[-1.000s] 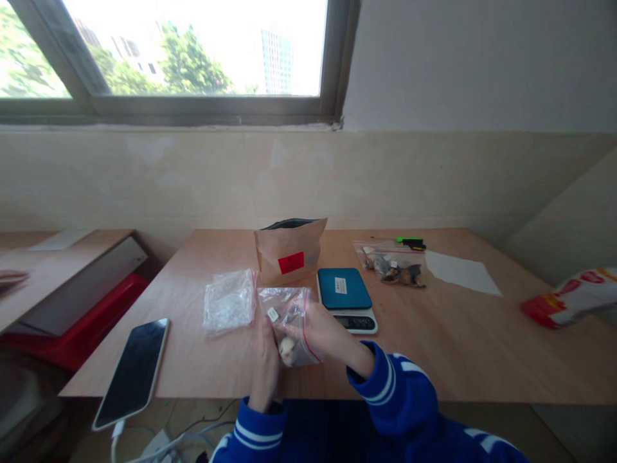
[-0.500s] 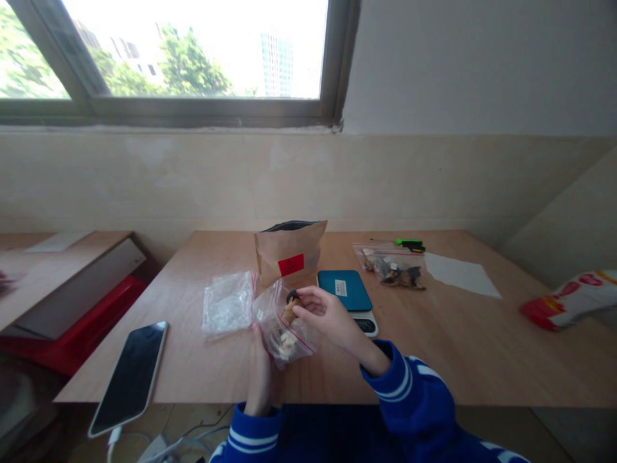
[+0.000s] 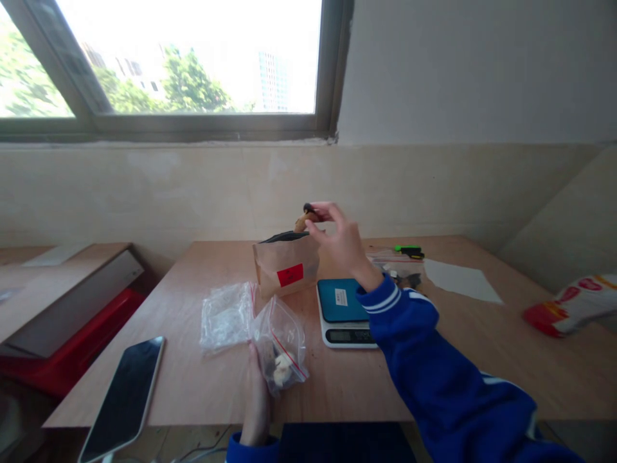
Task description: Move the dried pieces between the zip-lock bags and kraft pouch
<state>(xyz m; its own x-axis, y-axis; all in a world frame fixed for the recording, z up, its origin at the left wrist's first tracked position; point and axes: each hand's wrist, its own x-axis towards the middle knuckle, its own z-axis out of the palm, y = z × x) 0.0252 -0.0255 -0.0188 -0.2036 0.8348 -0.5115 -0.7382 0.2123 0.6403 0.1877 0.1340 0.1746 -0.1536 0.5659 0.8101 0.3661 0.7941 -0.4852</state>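
Brown morsel (image 3: pixel 303 220) sits pinched in my right grip (image 3: pixel 337 241) just above the kraft pouch (image 3: pixel 286 267) at the desk's far side, while my left grip (image 3: pixel 255 399) clasps the clear zip bag (image 3: pixel 282 344) near me.

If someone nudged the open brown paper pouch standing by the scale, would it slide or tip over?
The brown paper pouch probably tips rather than slides: it stands upright, tall on a narrow base. Its paper walls look creased and soft, so they would likely buckle. Its open top could spill contents.
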